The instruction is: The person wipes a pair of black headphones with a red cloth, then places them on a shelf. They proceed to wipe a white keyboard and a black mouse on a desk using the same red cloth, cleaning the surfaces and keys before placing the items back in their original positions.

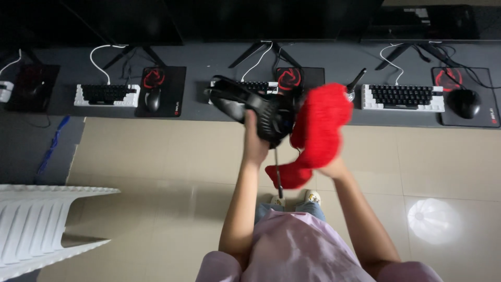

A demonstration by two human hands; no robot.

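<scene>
My left hand grips a black headset by its ear cup, held up over the front edge of the dark desk. A thin black cable hangs down from it. My right hand holds a fluffy red cloth pressed against the right side of the headset; most of that hand is hidden by the cloth. A black and white keyboard lies on the desk right behind the headset.
The long desk carries two more keyboards, black mice on black and red mouse pads, and monitor stands with white cables. A white ribbed plastic object sits on the beige tiled floor at lower left.
</scene>
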